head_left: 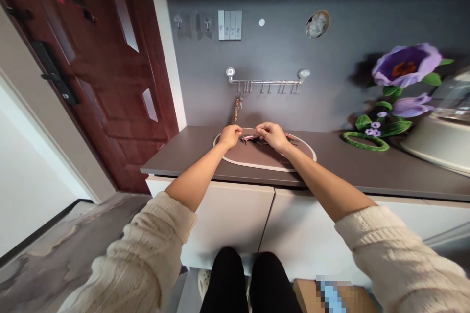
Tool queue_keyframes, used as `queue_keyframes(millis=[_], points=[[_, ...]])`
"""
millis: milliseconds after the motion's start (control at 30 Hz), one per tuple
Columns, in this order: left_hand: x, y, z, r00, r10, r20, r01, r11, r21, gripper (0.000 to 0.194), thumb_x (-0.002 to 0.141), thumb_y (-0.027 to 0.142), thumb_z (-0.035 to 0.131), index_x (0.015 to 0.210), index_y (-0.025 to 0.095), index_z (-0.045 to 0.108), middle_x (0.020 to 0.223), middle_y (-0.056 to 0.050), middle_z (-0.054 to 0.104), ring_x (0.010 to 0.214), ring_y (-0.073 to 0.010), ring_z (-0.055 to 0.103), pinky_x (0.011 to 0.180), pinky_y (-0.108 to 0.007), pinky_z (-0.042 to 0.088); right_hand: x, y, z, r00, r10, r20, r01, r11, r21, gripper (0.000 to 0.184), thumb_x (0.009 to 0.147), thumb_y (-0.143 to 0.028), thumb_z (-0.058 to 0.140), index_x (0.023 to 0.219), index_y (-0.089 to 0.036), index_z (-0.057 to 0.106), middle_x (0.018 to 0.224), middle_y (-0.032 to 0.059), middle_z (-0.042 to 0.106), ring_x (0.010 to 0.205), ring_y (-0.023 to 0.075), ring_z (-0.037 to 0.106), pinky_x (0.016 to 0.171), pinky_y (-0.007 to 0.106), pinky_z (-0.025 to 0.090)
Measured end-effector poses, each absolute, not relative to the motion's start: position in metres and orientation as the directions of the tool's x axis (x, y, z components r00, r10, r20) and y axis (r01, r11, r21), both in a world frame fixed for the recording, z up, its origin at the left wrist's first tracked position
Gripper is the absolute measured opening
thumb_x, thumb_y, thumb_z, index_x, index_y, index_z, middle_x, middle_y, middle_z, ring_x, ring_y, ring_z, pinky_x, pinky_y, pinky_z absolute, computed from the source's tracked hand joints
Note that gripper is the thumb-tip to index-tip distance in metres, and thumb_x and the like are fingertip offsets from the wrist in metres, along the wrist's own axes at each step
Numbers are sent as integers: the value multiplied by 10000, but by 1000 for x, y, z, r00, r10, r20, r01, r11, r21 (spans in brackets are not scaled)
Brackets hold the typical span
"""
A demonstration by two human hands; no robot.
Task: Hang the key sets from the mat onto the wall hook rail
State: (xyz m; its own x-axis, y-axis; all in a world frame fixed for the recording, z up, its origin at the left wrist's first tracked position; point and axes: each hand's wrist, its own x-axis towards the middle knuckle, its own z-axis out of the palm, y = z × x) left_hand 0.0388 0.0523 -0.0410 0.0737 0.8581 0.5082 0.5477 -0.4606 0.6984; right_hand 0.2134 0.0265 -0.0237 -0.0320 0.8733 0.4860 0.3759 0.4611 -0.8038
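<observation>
On the countertop lies an oval brown mat [253, 160] with a pale rim, and both my hands are over it. My right hand [273, 137] pinches a small item in its fingers, at a pink strap with metal bits that looks like a keychain [250, 137]. My left hand [230, 137] is closed at the keychain's left end, its thumb and fingertips pressed together; what they hold is too small to make out. More dark and pinkish pieces [293, 138] show on the mat just right of my right hand.
A hook rail [266, 82] on the grey wall carries a hanging bunch of keys [237, 108]. Purple artificial flowers [406, 66] and a cream domed object [436, 137] stand at the right. White cabinet doors [227, 215] are below; a dark red door [99, 73] is left.
</observation>
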Motion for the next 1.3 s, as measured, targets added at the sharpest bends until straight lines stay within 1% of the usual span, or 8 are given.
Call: queue_keyframes(millis=[167, 367, 500, 667, 767, 933, 1133, 1300], points=[[36, 65, -47, 170, 835, 524, 635, -499, 590, 170, 679, 111, 576, 774, 194, 690, 871, -71, 644, 850, -200, 554, 842, -299, 377, 212, 29, -31, -88, 780, 619, 575, 547, -608, 80, 703, -160, 575, 700, -177, 653, 626, 2, 628, 639, 123, 535, 700, 237, 408], [31, 67, -50, 305, 797, 521, 672, -568, 475, 182, 703, 132, 564, 774, 227, 702, 834, -51, 635, 840, -179, 547, 824, -258, 374, 211, 32, -34, -160, 730, 665, 713, 551, -434, 159, 766, -197, 504, 801, -181, 658, 767, 38, 656, 737, 151, 563, 756, 258, 397], [32, 65, -49, 328, 776, 539, 667, -594, 449, 147, 691, 136, 585, 673, 228, 699, 768, -49, 618, 794, -186, 544, 785, -278, 377, 209, 30, -34, -178, 729, 661, 750, 535, -389, 181, 776, -176, 479, 815, -177, 656, 806, 50, 659, 773, 162, 566, 763, 261, 397], [32, 62, -47, 283, 801, 527, 724, -539, 430, 138, 714, 152, 558, 679, 194, 685, 781, -65, 616, 759, -185, 541, 756, -285, 381, 208, 26, -34, -194, 731, 654, 770, 527, -361, 180, 777, -165, 480, 819, -171, 655, 830, 57, 658, 796, 168, 562, 776, 267, 394], [31, 57, -44, 264, 818, 510, 703, -526, 479, 149, 736, 155, 529, 691, 183, 668, 743, -52, 627, 726, -164, 542, 755, -271, 386, 208, 25, -34, -225, 731, 644, 778, 533, -333, 166, 779, -181, 493, 823, -175, 653, 847, 60, 652, 815, 175, 552, 784, 275, 390], [30, 51, -41, 146, 850, 506, 586, -486, 648, 124, 737, 131, 513, 692, 160, 624, 721, -38, 631, 680, -136, 545, 738, -263, 410, 209, 24, -36, -293, 689, 663, 747, 598, -291, 178, 800, -194, 480, 841, -167, 652, 887, 82, 636, 858, 184, 543, 799, 282, 389], [36, 45, -35, 62, 946, 319, 218, -325, 920, 111, 796, 121, 437, 753, 121, 540, 705, -33, 604, 574, -76, 550, 653, -260, 471, 207, 21, -34, -323, 676, 662, 747, 612, -260, 193, 814, -204, 465, 861, -166, 648, 889, 83, 636, 851, 178, 549, 787, 282, 400], [39, 37, -27, 32, 975, 221, -14, -221, 975, 80, 818, 100, 429, 796, 113, 505, 707, -16, 588, 589, -59, 579, 682, -274, 501, 206, 19, -33, -311, 645, 698, 737, 627, -252, 205, 823, -226, 452, 888, -159, 635, 865, 81, 636, 809, 180, 555, 750, 291, 412]])
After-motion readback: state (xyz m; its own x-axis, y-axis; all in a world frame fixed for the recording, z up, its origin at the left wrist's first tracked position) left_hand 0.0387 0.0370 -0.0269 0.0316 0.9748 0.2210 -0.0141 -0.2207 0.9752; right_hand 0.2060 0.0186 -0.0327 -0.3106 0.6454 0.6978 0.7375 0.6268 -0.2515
